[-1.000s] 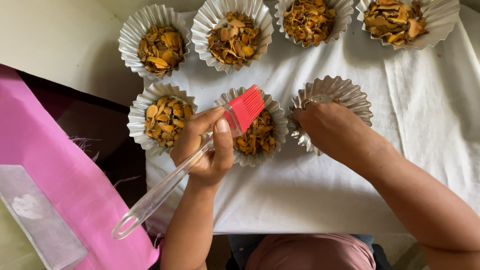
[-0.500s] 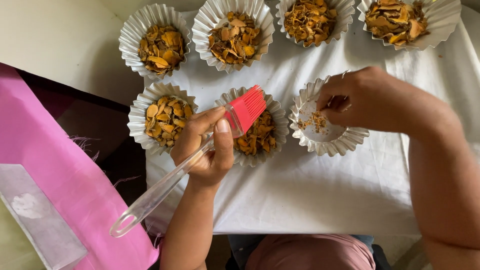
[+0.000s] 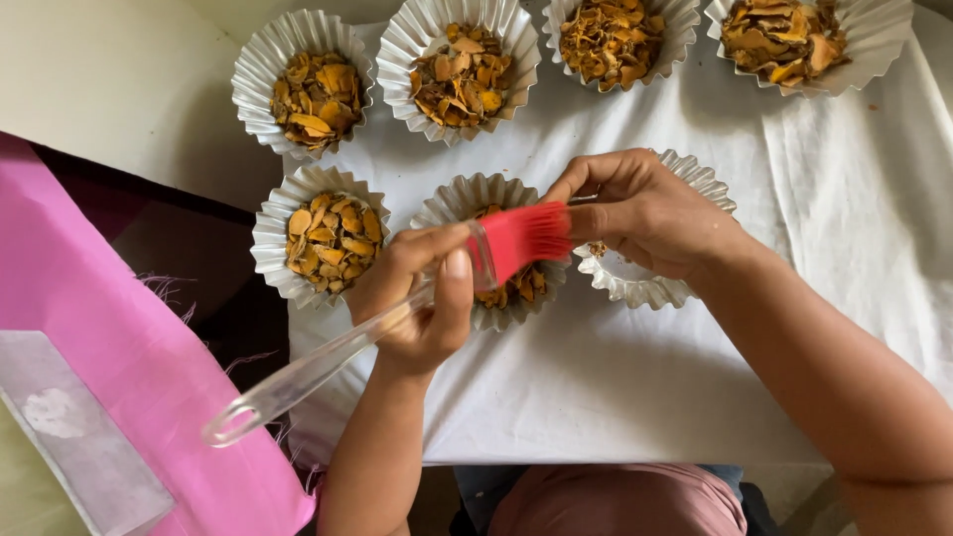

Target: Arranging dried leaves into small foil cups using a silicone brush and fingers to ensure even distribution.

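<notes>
Nearest the wearer, left hand (image 3: 422,298) curled tight round the clear handle of a red-bristled pastry brush (image 3: 397,318), bristles lying over the middle foil cup (image 3: 491,248) of orange-brown chips – handle end sticks out past the white cloth (image 3: 615,377) edge toward the pink fabric (image 3: 109,367). Just right of that middle cup, right hand (image 3: 645,213) sits over a nearly empty foil cup (image 3: 650,278), fingertips pinched narrow right by the bristle tips – can't tell if anything is between them. Left of the middle cup a full cup (image 3: 323,243); beyond it, four more filled cups (image 3: 462,65) in a row along the cloth's far edge.
</notes>
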